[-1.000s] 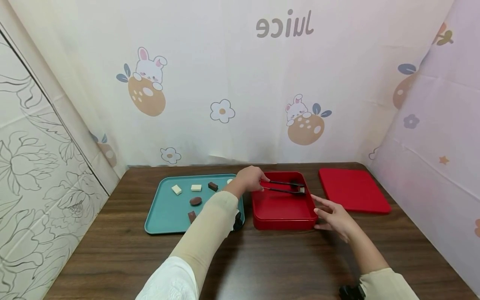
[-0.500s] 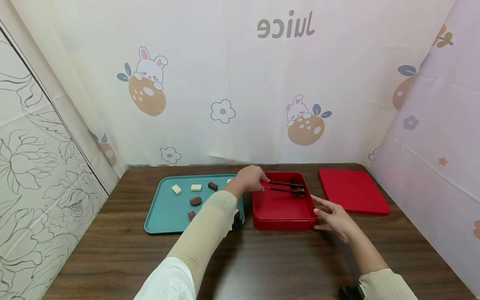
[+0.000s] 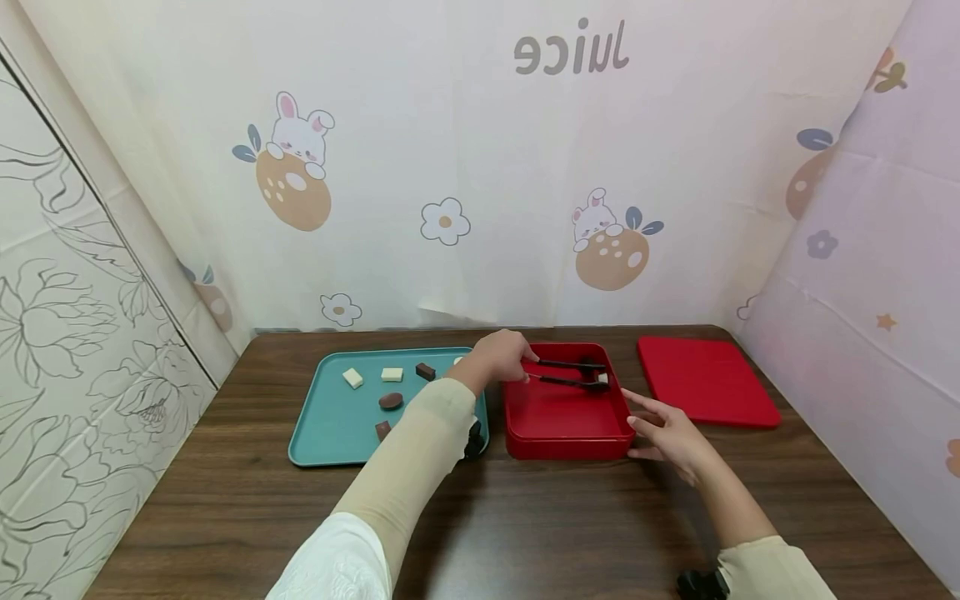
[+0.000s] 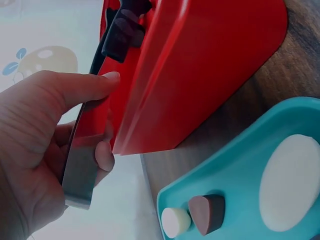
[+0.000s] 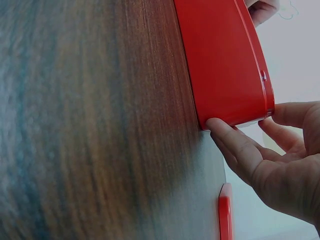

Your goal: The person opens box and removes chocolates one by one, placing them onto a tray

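My left hand (image 3: 497, 358) grips a pair of tongs (image 3: 566, 382) over the left rim of a red box (image 3: 570, 450). In the left wrist view, thumb and fingers wrap the tongs' metal handle (image 4: 82, 165). Their black arms reach into the box and stand apart. A small pale spot (image 3: 602, 378) shows at the lower tip; whether it is a piece or a glint I cannot tell. My right hand (image 3: 671, 437) touches the box's right side near its front corner, fingers extended. The right wrist view shows those fingertips against the box wall (image 5: 225, 65).
Left of the box lies a teal tray (image 3: 322, 442) with white and brown chocolate-like pieces, among them a brown oval (image 3: 391, 401) and a dark block (image 3: 425, 372). My left forearm covers part of it. A flat red lid (image 3: 708, 379) lies at the right. Patterned curtains enclose the wooden table.
Both hands and the box stay in place. The tongs' tips shift very slightly, and the pale spot at the lower tip fades and then shows again.
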